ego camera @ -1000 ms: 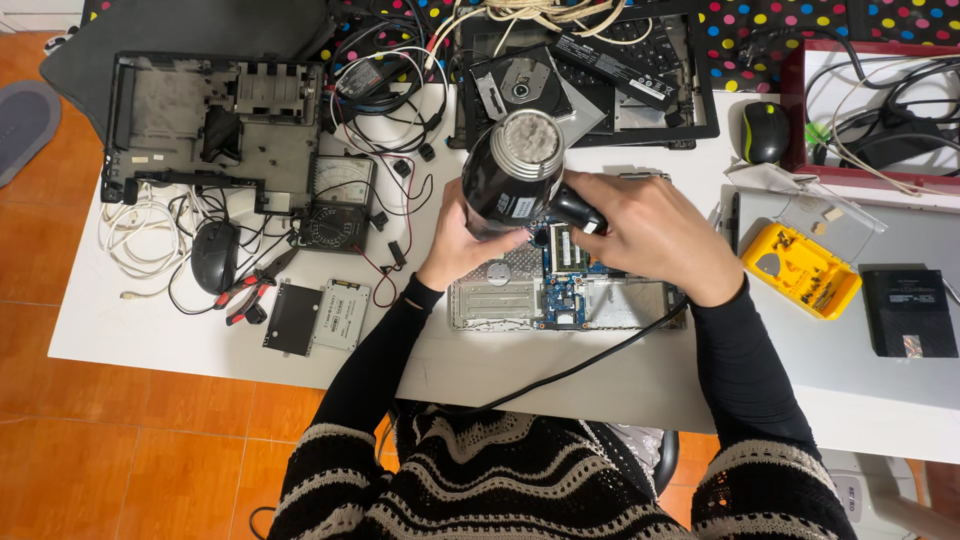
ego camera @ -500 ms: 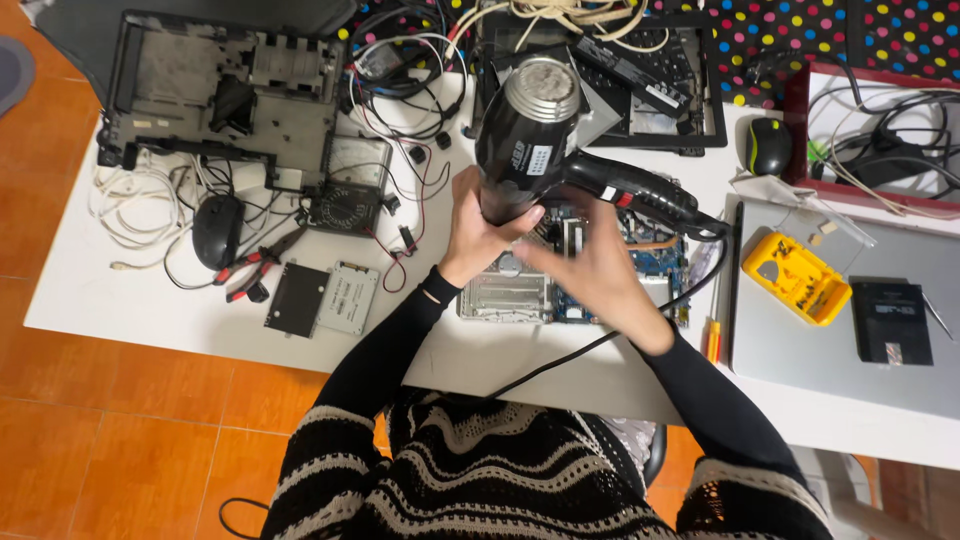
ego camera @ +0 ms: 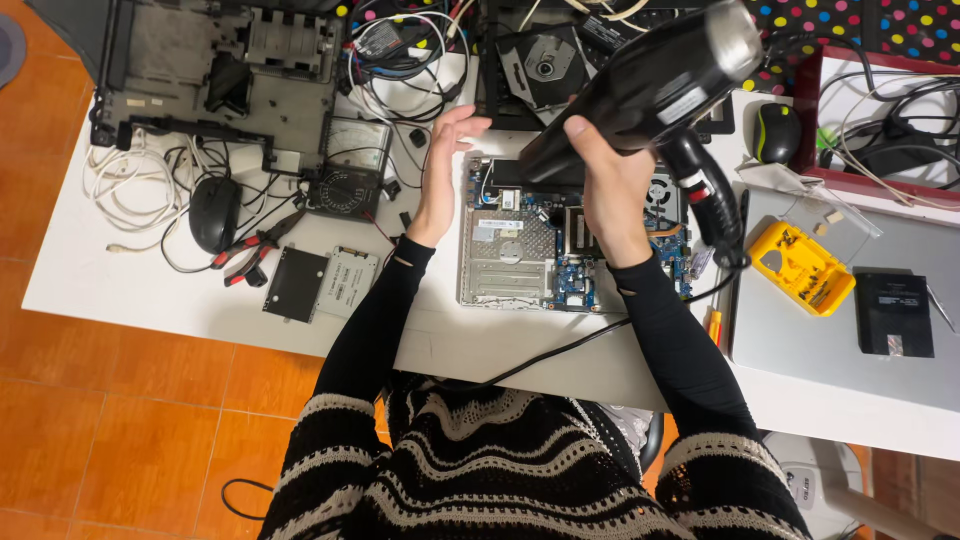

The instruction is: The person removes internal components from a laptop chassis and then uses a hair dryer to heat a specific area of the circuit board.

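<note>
- The right hand (ego camera: 610,190) is closed around the barrel of a black heat gun (ego camera: 655,80), raised above the table (ego camera: 140,290); the gun's handle (ego camera: 705,195) angles down to the right and its cord (ego camera: 560,350) runs off the near table edge.
- The left hand (ego camera: 445,165) is open, fingers spread and raised, holding nothing; it hovers just left of the board (ego camera: 535,255).
- The board, a stripped laptop base with a blue circuit area and a perforated metal plate, lies flat under both hands, near the front edge of the table.
- Red tray (ego camera: 815,120), far right: holds a bundle of grey and white cables (ego camera: 890,100).
- Yellow case (ego camera: 800,265), right of the board: lies open with small bits in its slots.
- Black chassis (ego camera: 220,70), far left: an emptied laptop shell with loose parts inside; a second open shell with a disc drive (ego camera: 545,65) sits beside it, behind the gun.
- Left zone: white cable (ego camera: 115,190), mouse (ego camera: 213,212), red-handled pliers (ego camera: 250,255), meter (ego camera: 345,185) and two flat drives (ego camera: 320,283) crowd the surface; bare table remains only along the front edge.
- Right zone: a closed grey laptop (ego camera: 800,350) carries a small black box (ego camera: 893,313); a second mouse (ego camera: 777,132) sits behind it.
- Open room: a strip between the drives and the board, and the front margin below the board.
</note>
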